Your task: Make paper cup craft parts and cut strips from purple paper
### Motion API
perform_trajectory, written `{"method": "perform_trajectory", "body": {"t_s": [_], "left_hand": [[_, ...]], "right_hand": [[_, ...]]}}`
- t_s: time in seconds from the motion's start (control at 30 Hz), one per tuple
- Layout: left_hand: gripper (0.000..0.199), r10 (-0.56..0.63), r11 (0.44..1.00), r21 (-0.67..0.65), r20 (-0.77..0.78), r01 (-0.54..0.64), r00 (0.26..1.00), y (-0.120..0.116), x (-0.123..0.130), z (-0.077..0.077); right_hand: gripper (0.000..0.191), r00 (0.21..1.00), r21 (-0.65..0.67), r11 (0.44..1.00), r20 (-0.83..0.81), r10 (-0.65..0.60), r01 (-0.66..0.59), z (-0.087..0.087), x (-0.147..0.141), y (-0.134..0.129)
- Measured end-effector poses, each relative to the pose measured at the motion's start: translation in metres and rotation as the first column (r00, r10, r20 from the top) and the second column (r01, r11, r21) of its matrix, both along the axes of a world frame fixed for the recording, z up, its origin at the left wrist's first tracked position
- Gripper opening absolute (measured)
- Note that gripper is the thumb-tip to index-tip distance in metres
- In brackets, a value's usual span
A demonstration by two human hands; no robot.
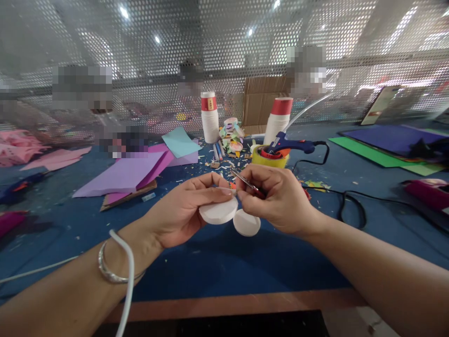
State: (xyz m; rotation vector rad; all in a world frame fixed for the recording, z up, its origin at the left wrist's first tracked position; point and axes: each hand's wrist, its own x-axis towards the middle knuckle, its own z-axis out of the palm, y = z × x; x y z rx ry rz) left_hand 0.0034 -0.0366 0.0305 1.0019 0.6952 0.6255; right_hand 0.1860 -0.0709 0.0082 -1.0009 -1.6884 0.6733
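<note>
The work looks partway along: 2 white rounds are already shaped, and neither has any coloured paper or decoration on the side that shows. The left hand (pixel 182 208) holds the larger white disc (pixel 218 211) above the blue table (pixel 210 269), its thumb lying along the top and its fingers curled behind, pinching near the far edge. The right hand (pixel 278 199) is close beside it, fingers bent around a slim metal tool (pixel 247 182), with thumb and forefinger pressed together near that edge (what sits between those 2 tips is too small to tell). The smaller white disc (pixel 247 223) shows just below the right hand; whether it is joined to the larger disc is unclear. The glue gun (pixel 296 144) is out of both hands, resting on a yellow roll (pixel 268 162), while 2 stacks of paper cups (pixel 210 125) stand beyond, near loose paper scraps (pixel 231 133).
</note>
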Motion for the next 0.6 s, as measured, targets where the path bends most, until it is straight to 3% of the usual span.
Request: {"method": "perform_trajectory", "body": {"t_s": [0.33, 0.6], "left_hand": [[0.016, 0.107, 0.99, 0.1, -0.022, -0.104, 0.994, -0.0013, 0.002, -0.0018], [0.016, 0.235, 0.962, 0.133, 0.029, -0.237, 0.972, 0.0032, -0.001, -0.0002]], "right_hand": [[0.023, 0.988, -0.101, 0.987, -0.096, 0.119, -0.129, -0.0054, 0.0074, 0.0069], [0.041, 0.997, -0.11, 0.993, -0.071, 0.025, -0.033, -0.0044, 0.0103, 0.0048]]}}
